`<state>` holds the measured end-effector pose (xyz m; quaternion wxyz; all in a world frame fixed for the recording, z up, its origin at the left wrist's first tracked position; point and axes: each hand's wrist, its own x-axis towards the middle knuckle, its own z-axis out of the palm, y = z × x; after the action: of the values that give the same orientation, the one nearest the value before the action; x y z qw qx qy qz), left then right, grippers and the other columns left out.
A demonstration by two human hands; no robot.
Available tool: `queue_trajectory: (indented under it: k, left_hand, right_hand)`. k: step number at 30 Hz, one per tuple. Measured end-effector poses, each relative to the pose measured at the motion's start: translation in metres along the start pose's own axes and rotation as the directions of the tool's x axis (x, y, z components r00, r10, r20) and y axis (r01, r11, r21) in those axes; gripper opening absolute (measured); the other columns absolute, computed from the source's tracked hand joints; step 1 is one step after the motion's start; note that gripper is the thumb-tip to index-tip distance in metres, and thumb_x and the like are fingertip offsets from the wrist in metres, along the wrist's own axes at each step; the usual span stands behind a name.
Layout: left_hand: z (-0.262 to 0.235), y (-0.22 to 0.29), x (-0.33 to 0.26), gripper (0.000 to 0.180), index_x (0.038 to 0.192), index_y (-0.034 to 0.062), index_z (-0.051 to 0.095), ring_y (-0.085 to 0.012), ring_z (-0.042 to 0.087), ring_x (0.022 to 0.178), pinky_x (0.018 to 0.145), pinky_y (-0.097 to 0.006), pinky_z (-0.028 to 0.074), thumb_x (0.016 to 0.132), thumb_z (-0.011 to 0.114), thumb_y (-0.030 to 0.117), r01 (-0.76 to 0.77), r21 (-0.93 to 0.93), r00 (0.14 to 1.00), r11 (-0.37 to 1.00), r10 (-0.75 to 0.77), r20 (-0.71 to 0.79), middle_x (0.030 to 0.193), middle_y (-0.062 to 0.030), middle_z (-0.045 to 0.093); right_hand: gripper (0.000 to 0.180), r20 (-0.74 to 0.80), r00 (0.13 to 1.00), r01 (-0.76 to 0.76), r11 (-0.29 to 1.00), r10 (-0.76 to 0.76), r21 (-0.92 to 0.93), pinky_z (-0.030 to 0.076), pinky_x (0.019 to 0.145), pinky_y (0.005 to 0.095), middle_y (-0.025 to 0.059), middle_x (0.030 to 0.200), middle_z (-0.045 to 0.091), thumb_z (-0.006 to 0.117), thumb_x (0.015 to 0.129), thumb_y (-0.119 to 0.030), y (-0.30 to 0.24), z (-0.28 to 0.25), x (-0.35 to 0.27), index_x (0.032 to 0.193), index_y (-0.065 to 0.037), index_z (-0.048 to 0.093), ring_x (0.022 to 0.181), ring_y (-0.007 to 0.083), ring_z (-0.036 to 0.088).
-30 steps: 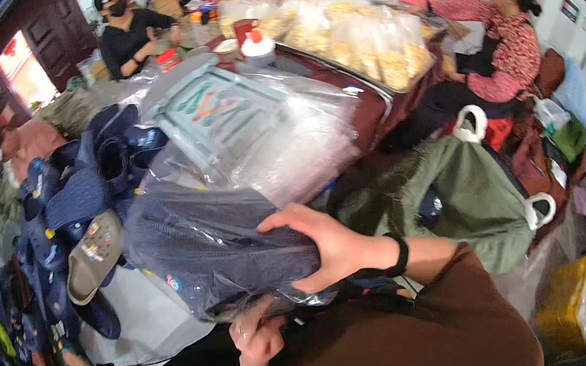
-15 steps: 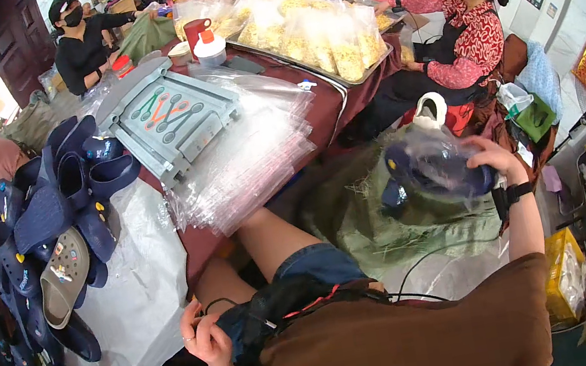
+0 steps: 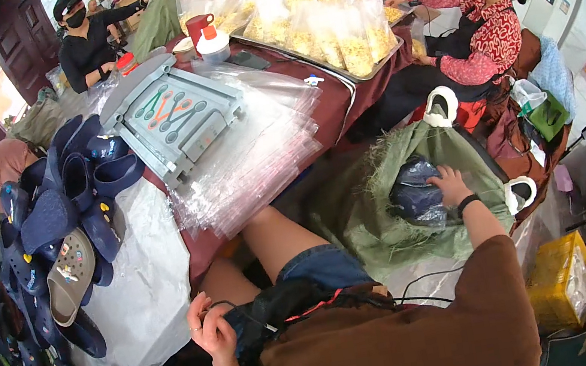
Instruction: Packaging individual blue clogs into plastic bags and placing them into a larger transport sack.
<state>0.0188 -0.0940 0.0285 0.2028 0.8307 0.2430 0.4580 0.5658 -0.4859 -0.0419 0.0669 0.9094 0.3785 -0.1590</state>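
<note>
- The room is busy around a table under a maroon cloth (image 3: 335, 122); towards 1 o'clock in my view, clear bags of yellow food pieces (image 3: 357, 52) stand crowded on a metal tray.
- At 10 o'clock a grey plastic panel (image 3: 173, 117) printed with spoon shapes lies on a stack of clear plastic bags (image 3: 268, 141), as it did half a second ago.
- At 9 o'clock the heap of navy clogs (image 3: 102, 225), with one taupe clog (image 3: 71, 277) among them, rests by a white sheet (image 3: 146, 239), unchanged since then.
- Between 3 and 4 o'clock, the bundle of navy clogs in clear plastic (image 3: 417, 191) now sits in the mouth of my frayed green sack (image 3: 375, 227); half a second ago it was a blur over that sack, and a second ago I had it before me at the table's edge.
- My right hand (image 3: 450, 186) has its fingers spread against the bundle's right side; I cannot tell whether they grip it.
- My left hand (image 3: 215, 332), at 7 o'clock by my lap, has its fingers loosely bent; a second ago it was at the bundle's near edge.
</note>
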Motion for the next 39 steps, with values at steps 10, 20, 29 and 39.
queue_trajectory:
  k: [10, 20, 29, 39]
  left_hand:
    - [0.005, -0.003, -0.005, 0.024, 0.084, 0.0018, 0.068, -0.0293, 0.069, 0.09, 0.076, -0.035, 0.057, 0.077, 0.055, -0.016, 0.013, 0.049, 1.0, 0.999, -0.014, 0.011, 0.119, -0.0167, 0.065]
    - [0.005, -0.003, -0.002, 0.022, 0.084, 0.0007, 0.068, -0.0296, 0.07, 0.085, 0.074, -0.035, 0.058, 0.076, 0.057, -0.017, 0.006, 0.016, 0.999, 1.0, -0.007, 0.037, 0.113, -0.0176, 0.067]
    - [0.0, -0.003, -0.001, 0.021, 0.083, -0.0001, 0.069, -0.0299, 0.07, 0.085, 0.073, -0.036, 0.058, 0.077, 0.057, -0.016, -0.012, 0.036, 1.0, 0.999, 0.011, 0.017, 0.111, -0.0178, 0.067]
    - [-0.003, 0.008, 0.002, 0.019, 0.082, -0.0008, 0.068, -0.0309, 0.07, 0.085, 0.071, -0.037, 0.059, 0.075, 0.06, -0.016, -0.061, 0.042, 0.998, 0.997, 0.059, 0.03, 0.107, -0.0199, 0.068]
  right_hand:
    - [0.081, 0.038, 0.937, -0.346, 0.903, 0.348, 0.255, 0.026, 0.119, 0.0535, 0.0395, 0.153, 0.032, 0.07, 0.082, -0.065, -0.142, 0.104, 0.048, 0.132, -0.001, 0.064, 0.148, 0.0473, 0.025]
    - [0.034, 0.537, 0.843, -0.529, 0.207, 0.022, 0.823, 0.04, 0.106, 0.0403, 0.0115, 0.13, 0.064, 0.07, 0.09, -0.024, -0.179, 0.079, 0.065, 0.119, -0.006, 0.071, 0.124, 0.0246, 0.053]
    - [0.015, -0.225, 0.973, 0.226, 0.001, 0.059, 0.974, 0.054, 0.083, 0.0293, 0.005, 0.098, 0.073, 0.063, 0.087, -0.011, -0.152, -0.191, -0.051, 0.094, -0.005, 0.075, 0.093, 0.0157, 0.069]
    - [0.033, 0.167, 0.985, -0.13, 0.48, -0.035, 0.868, 0.026, 0.044, 0.0302, -0.004, 0.077, 0.063, 0.071, 0.082, -0.041, -0.151, -0.066, 0.035, 0.091, -0.009, 0.077, 0.055, 0.0087, 0.043]
